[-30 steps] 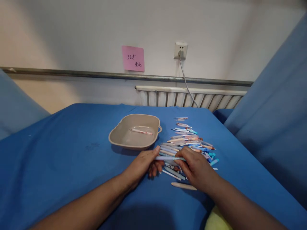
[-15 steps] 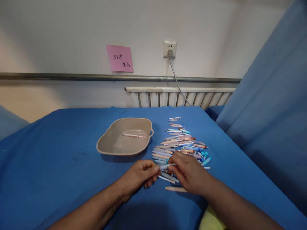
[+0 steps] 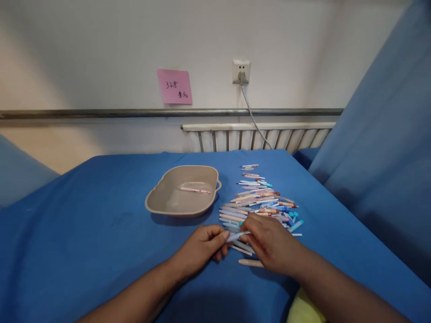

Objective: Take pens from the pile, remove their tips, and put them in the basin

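Between my two hands is a pale lilac pen barrel (image 3: pixel 233 237), held just above the near end of a spread of pen parts. My left hand (image 3: pixel 208 246) pinches its left end between thumb and fingers. My right hand (image 3: pixel 269 242) is closed at the other end, where a light bluish tip shows; the fingers hide the rest. Under and behind the hands lie many pen parts (image 3: pixel 235 211) in lilac, peach, grey and blue, with white refills among them. A peach barrel (image 3: pixel 251 263) lies apart, nearest me, partly behind my right hand.
A beige plastic basin (image 3: pixel 168 204) stands left of the pens, with one red-and-white pen (image 3: pixel 194 190) inside. Blue cloth (image 3: pixel 101 233) covers the table. A corded socket (image 3: pixel 241 72) and pink note (image 3: pixel 175 86) are on the wall; a blue curtain (image 3: pixel 377 125) hangs right.
The whole view has shifted slightly, so things appear a little further right. Both hands keep their grip on the lilac barrel, which has tilted slightly.
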Demonstrator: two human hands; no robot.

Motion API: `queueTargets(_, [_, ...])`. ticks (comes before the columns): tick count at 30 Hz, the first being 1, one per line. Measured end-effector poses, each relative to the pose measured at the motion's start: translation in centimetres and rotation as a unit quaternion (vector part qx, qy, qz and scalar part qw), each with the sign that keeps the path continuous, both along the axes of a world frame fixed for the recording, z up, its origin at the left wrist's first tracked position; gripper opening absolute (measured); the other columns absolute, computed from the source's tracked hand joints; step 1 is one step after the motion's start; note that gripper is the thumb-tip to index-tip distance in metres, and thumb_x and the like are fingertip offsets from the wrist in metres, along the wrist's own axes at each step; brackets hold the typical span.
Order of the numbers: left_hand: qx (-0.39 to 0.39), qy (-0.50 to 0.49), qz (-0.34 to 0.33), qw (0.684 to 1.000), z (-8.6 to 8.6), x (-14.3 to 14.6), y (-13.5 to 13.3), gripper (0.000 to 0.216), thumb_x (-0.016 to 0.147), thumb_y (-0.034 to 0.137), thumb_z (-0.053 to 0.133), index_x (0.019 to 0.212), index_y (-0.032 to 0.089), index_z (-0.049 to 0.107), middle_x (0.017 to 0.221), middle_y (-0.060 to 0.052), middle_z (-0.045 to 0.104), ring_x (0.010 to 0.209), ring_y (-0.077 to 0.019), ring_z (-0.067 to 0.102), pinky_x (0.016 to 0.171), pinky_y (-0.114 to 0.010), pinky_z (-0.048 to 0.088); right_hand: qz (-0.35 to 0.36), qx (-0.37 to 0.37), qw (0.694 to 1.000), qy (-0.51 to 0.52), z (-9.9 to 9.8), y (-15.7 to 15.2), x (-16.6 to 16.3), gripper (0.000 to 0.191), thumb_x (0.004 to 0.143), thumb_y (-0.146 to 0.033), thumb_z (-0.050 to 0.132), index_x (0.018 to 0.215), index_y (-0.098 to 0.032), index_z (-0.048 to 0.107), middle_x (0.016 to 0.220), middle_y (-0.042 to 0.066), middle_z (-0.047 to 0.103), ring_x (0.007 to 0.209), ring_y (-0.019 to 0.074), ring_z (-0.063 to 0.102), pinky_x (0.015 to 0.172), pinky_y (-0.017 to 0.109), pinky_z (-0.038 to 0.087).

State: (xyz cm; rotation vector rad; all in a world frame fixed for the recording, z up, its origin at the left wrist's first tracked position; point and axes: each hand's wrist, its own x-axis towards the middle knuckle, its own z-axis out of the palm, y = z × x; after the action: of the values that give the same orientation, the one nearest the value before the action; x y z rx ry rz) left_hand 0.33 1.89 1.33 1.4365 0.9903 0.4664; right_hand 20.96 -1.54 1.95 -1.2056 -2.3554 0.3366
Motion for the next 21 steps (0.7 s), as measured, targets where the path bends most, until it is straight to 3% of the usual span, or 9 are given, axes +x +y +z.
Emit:
queueTargets(8, [0.018,-0.044,0.029,0.998,-0.1,0.7,-0.1,0.029,0.072,0.041,0.07,0.069,0.014,0.06,0.058,0.001,0.058,0.053,-0.0104,0.05,0.055,-0.022,0.039,-0.002,0.002,1.0,0.012,0.4,0.1,0.4,0.005,0.089,-0.019,0.05,0.086,-0.018,0.054,0.082,0.004,0.059,0.076,0.0169,0.054,0.065,0.028,0.037])
queueTargets(14, [0.051,-0.024,-0.013,0.998,0.2,1.2,0.1,0.025,0.078,0.036,0.064,0.088,0.014,0.068,0.07,-0.001,0.062,0.064,-0.013,0.052,0.061,-0.023,0.04,-0.027,-0.051,0.99,0.13,0.2,0.9,1.1,0.006,0.084,-0.019,0.058,0.09,-0.018,0.058,0.082,0.002,0.062,0.077,0.0156,0.057,0.07,0.028,0.042])
queueTargets(16, [0.047,-0.024,-0.025,0.998,0.1,1.6,0.1,0.024,0.079,0.037,0.062,0.085,0.015,0.068,0.07,0.0,0.062,0.064,-0.0131,0.052,0.062,-0.023,0.041,-0.053,-0.097,0.969,0.221,0.3,1.3,1.7,0.014,0.083,-0.024,0.06,0.096,-0.018,0.057,0.082,0.001,0.062,0.07,0.0126,0.056,0.064,0.026,0.043])
queueTargets(21, [0.01,-0.075,0.003,0.997,0.2,3.2,-0.1,0.024,0.081,0.038,0.061,0.084,0.015,0.06,0.076,-0.003,0.063,0.065,-0.0134,0.054,0.065,-0.025,0.043,-0.031,-0.227,0.881,0.414,1.5,2.1,4.0,0.022,0.079,-0.036,0.064,0.089,-0.018,0.057,0.071,-0.002,0.059,0.06,0.0097,0.055,0.057,0.023,0.046])
